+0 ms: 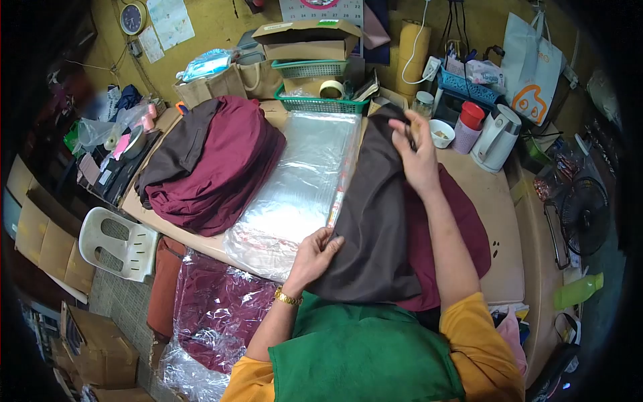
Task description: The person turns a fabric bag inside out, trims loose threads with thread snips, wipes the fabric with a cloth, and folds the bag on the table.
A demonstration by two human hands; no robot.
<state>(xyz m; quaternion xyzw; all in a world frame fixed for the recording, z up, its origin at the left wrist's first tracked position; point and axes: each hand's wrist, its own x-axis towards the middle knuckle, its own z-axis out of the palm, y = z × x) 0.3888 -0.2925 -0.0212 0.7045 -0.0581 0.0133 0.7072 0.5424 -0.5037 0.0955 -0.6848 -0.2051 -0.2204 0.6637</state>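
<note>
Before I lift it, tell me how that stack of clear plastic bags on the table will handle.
Probably floppy: the clear plastic bags droop over the table edge. Likely slippery, given the glossy sheen. Sheets may slide apart, since the stack looks loose.

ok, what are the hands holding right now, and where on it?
Both hold the dark brown garment: the left hand grips its near left edge, the right hand pinches its far top edge. It lies over maroon cloth on the table.

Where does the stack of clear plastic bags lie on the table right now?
In the head view, the stack of clear plastic bags lies mid-table, left of centre, between the pile of maroon cloth and the dark brown cloth held by both hands.
</note>
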